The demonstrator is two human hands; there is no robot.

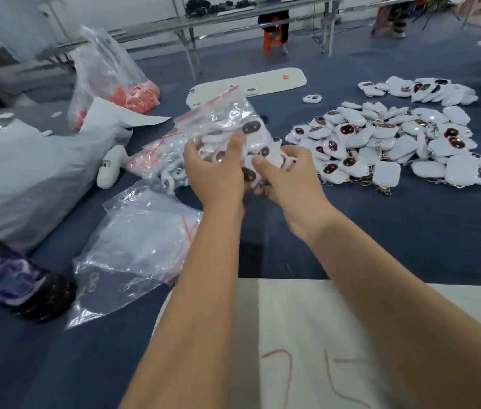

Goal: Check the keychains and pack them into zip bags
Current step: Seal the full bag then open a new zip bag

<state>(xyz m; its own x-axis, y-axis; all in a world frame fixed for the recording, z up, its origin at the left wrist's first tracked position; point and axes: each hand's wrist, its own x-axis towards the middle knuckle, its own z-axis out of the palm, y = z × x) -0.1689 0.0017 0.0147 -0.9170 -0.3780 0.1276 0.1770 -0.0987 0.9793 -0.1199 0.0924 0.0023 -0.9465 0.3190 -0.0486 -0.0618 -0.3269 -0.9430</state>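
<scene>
Your left hand [214, 166] and right hand [288, 172] both grip a filled zip bag [227, 125] above the table [410, 231]. Packed bags [156, 160] lie left of it — a large keychain pile [381, 143] remains unpacked, so roughly half is left.

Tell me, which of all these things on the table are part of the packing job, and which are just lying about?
Part of the job:
- zip bag of keychains, held in the grip of the left hand and right hand
- loose keychain pile
- filled zip bags
- empty zip bags

Just lying about:
- dark bottle
- bag of orange pieces
- white paper
</scene>
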